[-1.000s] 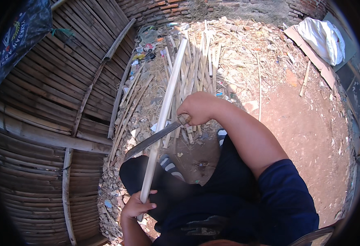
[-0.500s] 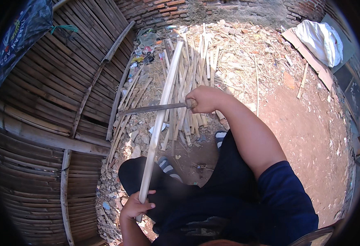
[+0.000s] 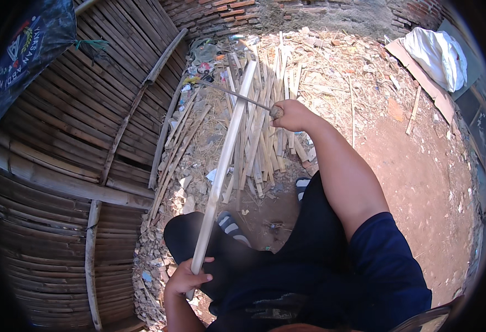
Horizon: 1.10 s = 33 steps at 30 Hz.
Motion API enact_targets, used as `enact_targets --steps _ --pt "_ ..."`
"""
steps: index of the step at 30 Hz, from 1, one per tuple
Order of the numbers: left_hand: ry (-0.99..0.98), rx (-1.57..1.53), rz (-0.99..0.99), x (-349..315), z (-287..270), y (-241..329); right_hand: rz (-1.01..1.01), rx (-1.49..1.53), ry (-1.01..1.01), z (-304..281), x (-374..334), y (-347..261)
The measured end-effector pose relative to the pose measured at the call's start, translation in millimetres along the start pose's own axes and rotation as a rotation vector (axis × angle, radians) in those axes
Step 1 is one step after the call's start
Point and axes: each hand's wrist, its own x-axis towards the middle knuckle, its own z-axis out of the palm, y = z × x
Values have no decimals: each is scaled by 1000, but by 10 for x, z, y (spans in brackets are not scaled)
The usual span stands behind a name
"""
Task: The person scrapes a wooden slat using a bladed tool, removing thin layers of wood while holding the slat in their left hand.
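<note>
In the head view, our left hand (image 3: 187, 278) at seven o'clock curls its fingers and thumb around the lower end of a long, pale, smooth wooden strip (image 3: 224, 160), which slants over our black-clad knee (image 3: 183, 235) up towards twelve. Our right hand (image 3: 295, 115), between one and two, is wrapped in a fist round the rounded, rough brown grip of a long, thin, grey metal blade (image 3: 258, 104). The blade crosses the strip near its top end; whether they touch we cannot tell. Beyond, at twelve, we see a jumbled heap of narrow, straight-edged wooden slats (image 3: 262, 135). Ribbed, weathered bamboo walling (image 3: 49, 138) fills nine o'clock; a crumpled white sack (image 3: 435, 58) lies at two on flat brown cardboard (image 3: 420, 83).
</note>
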Motion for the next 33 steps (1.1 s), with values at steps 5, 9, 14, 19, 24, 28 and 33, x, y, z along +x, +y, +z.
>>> enact_targets --steps 5,9,14,19,24,28,33 --pt "10 -35 -5 0 41 -27 -276 -282 -319 88 -476 -685" --pt "11 52 -1 -29 42 0 -493 -342 -352 220 -581 -824" --pt "35 81 6 -9 24 3 -87 -104 -256 -123 -117 -241" --pt "8 57 -5 -9 29 28 99 12 127 -62 -19 110" --pt "-9 -70 16 12 29 -31 -229 -209 -262 16 -373 -453" --pt "-6 -31 12 -22 14 -28 -422 -377 -391 223 -563 -819" --pt "38 35 8 -20 20 -20 -170 -94 -285 -15 -161 -297"
